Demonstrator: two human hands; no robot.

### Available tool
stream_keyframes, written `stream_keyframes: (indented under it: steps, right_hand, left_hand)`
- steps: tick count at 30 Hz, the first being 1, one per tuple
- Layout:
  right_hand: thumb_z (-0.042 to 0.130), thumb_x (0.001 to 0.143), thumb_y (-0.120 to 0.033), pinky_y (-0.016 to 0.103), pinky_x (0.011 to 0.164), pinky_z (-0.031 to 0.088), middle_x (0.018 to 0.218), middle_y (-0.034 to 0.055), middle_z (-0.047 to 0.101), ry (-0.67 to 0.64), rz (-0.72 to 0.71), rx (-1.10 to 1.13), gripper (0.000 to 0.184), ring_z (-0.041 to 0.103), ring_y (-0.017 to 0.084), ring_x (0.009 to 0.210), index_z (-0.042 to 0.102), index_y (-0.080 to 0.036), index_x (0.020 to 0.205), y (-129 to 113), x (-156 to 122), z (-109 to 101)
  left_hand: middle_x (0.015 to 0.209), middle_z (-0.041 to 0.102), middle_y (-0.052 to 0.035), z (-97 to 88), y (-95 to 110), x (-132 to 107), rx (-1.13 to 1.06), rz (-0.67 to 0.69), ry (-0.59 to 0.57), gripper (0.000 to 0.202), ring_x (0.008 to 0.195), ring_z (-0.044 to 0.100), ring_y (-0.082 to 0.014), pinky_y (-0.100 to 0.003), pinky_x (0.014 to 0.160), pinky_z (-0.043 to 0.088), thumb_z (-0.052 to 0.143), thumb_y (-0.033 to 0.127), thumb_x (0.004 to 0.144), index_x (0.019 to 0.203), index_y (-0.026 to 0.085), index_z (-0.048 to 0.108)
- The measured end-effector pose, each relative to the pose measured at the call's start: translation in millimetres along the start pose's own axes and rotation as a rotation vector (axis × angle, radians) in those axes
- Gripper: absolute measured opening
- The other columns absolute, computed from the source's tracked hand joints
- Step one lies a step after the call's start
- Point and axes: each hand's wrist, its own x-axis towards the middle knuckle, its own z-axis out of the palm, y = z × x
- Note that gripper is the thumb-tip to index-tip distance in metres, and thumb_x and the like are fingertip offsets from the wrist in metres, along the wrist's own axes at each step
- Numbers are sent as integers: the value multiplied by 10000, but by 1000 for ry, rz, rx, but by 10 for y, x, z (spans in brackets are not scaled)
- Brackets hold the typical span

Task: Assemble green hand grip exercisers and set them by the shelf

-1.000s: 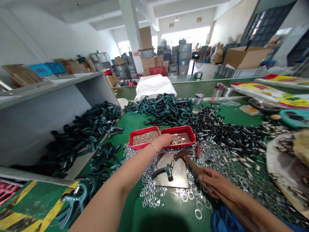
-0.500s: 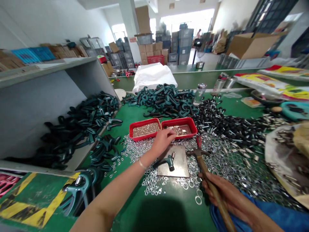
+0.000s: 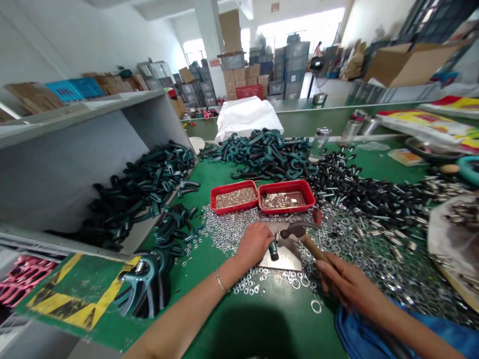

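Steel is backing the work: a teal-and-black part (image 3: 274,251) is lying on a metal plate (image 3: 290,260), beneath a hammer's reach.

From my distant seat I am seeing the right hand (image 3: 345,279) gripping the hammer (image 3: 311,245) by its wooden handle, the head sitting near a small silver cylinder (image 3: 277,236) beside the part. The left hand (image 3: 256,244) is curling over the part's far-left portion; its fingertips are hiding, so I cannot tell whether it is grasping. Loose washers (image 3: 224,233) are surrounding the plate, and two red trays (image 3: 288,211) are standing beyond.
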Motion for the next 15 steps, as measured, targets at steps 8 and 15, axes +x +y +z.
stream_keyframes:
  steps: [8,15]
  right_hand:
    - [375,984,-523,319,593,414,728,41,643,131,-242,-404,331,580,193,613,547,-250,907,-298,-83,-27]
    - [398,961,-547,327,574,449,633,40,633,63,-188,-379,403,592,203,578,583,-221,813,-22,323,47]
  left_hand:
    - [1272,543,-184,-76,116,-274,-43,-78,-15,1086,1188,493,-371,-553,1037,356,798,534,680,1492,135,197]
    - [1162,610,-145,-54,88,-276,-121,-99,-92,1091,1152,519,-359,-564,1021,370,799,346,713,1520,145,92]
